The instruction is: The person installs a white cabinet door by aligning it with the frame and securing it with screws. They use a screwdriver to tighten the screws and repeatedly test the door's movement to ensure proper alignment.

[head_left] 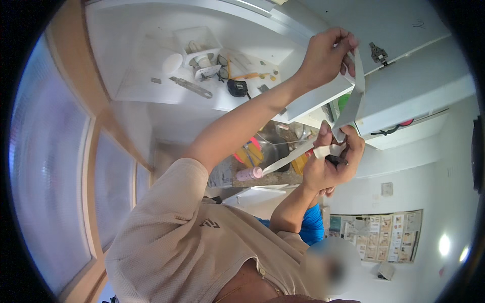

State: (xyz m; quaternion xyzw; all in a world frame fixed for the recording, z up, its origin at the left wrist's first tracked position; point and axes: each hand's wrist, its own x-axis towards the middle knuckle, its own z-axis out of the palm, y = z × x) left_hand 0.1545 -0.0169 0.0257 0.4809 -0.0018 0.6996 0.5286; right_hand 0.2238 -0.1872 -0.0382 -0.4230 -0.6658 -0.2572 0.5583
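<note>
My left hand [328, 55] is raised near the cabinet door, pinching the upper end of a pale flat strip [357, 101]. The strip folds down to my right hand [333, 164], whose fingers are curled round it and a small dark tool [337, 161] that I cannot make out clearly. A length of the strip runs down-left from this hand toward a pink cylinder [248, 173] above the cluttered counter. A metal hinge [379, 53] is on the door just right of my left hand.
An open white cabinet [131, 76] holds a tape measure [237, 88], a blade cutter [189, 87] and a clear bin [194, 40]. Below are a cluttered counter [222, 171] and dark sink [278, 149]. Another person in blue [312, 227] stands behind my right arm. Framed glass panels [50, 151] line the left.
</note>
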